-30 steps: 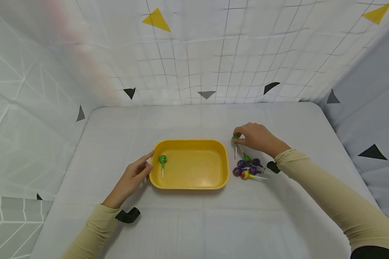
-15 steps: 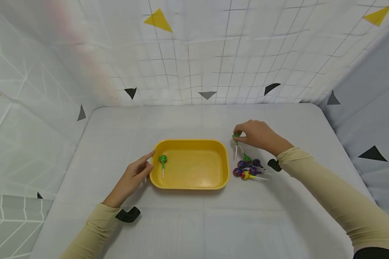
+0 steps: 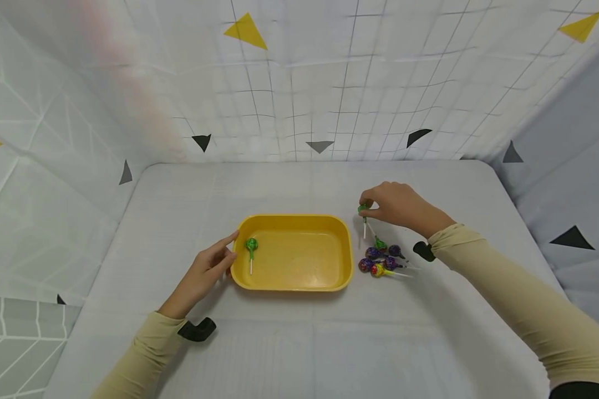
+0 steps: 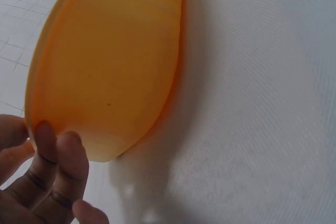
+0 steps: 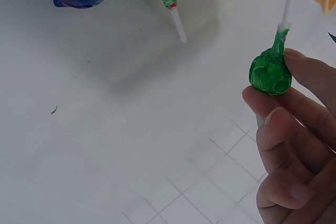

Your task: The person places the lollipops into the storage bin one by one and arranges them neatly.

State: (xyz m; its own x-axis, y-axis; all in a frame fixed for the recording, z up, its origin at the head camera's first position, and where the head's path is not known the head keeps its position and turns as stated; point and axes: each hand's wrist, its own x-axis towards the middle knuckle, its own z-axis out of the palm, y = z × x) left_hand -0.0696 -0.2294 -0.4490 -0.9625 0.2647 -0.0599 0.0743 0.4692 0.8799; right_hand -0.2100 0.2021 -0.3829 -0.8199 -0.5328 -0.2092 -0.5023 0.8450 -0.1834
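Note:
My left hand (image 3: 207, 271) touches the left end of a yellow plastic tray (image 3: 292, 285), its fingertips right at the rim. In the left wrist view the fingers (image 4: 72, 156) lie against the outer wall of that tray. Inside it, near the left end, lies a green-wrapped lollipop (image 3: 251, 245). My right hand (image 3: 396, 205) pinches another green lollipop (image 5: 270, 74) by its wrapped head between thumb and fingertips, beyond the pile to the right of the tray. This lollipop's white stick points down towards the table in the head view.
Right of the tray lie several loose lollipops: a green one (image 3: 380, 244), purple ones (image 3: 372, 252) and a yellow-red one (image 3: 379, 270). A white cloth covers the table (image 3: 314, 343). White sheets with a grid and black and yellow triangles stand around it.
My right hand has risen slightly and moved a little away from the pile, still pinching the green lollipop. The left hand and the tray have stayed in place.

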